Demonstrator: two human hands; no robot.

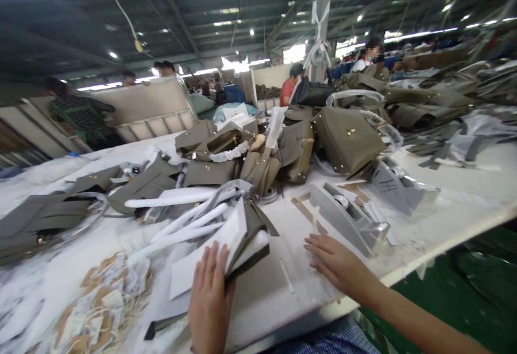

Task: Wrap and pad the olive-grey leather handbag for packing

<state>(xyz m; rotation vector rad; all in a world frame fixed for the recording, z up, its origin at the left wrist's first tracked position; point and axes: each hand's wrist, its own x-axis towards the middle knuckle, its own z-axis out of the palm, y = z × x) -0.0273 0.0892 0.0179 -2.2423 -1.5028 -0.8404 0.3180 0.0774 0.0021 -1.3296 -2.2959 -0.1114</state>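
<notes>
My left hand (pixel 210 284) lies with its fingers stretched flat on a white sheet (pixel 232 230) at the side of an olive-grey handbag (pixel 252 224). Its thumb is down by the bag's near edge. More white stuffing shows inside that bag. White padded strips (pixel 189 224) lie just behind it. Out to the right, my right hand (pixel 331 259) hovers over or rests on the white table, fingers extended and nothing in them. Closest to its fingertips stands a grey tape dispenser (pixel 343 216).
Olive handbags (pixel 347 138) are heaped across the white table (pixel 278 284). A second tape dispenser (pixel 398 184) stands at right. Tan tags with strings (pixel 99 305) lie at lower left. A person in red (pixel 288 90) is behind the pile, others farther back. The table's front edge runs diagonally.
</notes>
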